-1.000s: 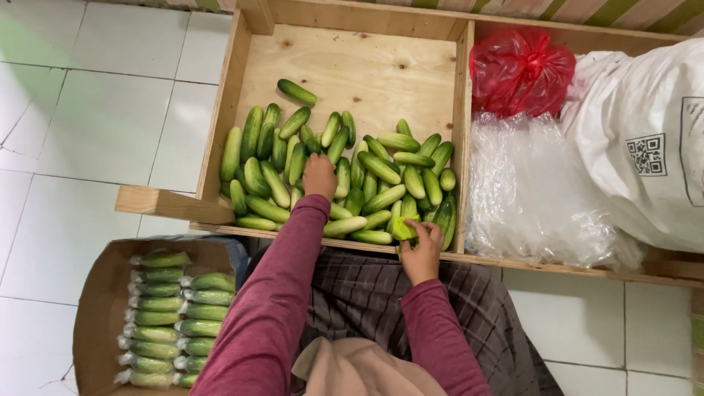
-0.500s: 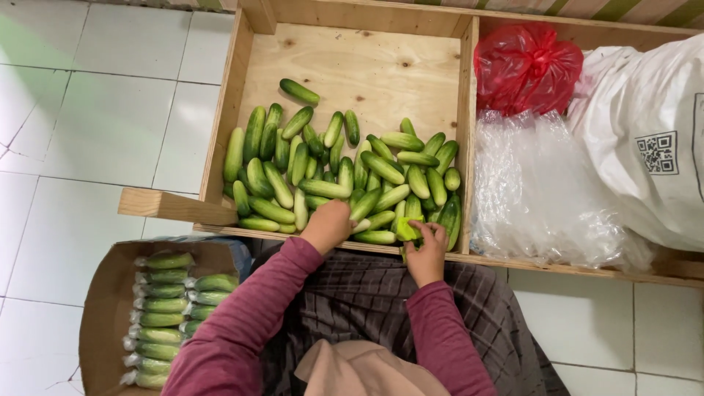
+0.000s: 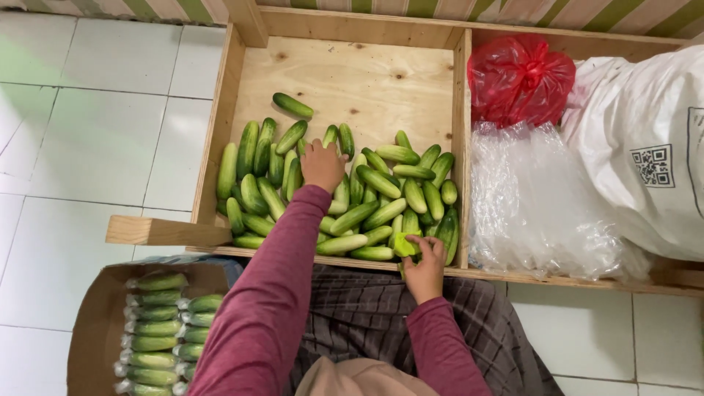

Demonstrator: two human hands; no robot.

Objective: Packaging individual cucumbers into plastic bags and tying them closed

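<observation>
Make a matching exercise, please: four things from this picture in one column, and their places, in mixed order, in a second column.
Things:
1. left hand
2. right hand
3. red bag
4. cardboard box

Places:
A. on the floor, holding wrapped cucumbers
B. at the bin's front edge, on a small yellow-green thing
C. the back of the right compartment
D. on the pile of loose cucumbers

Pairs: 1-D, 2-B, 3-C, 4-A
</observation>
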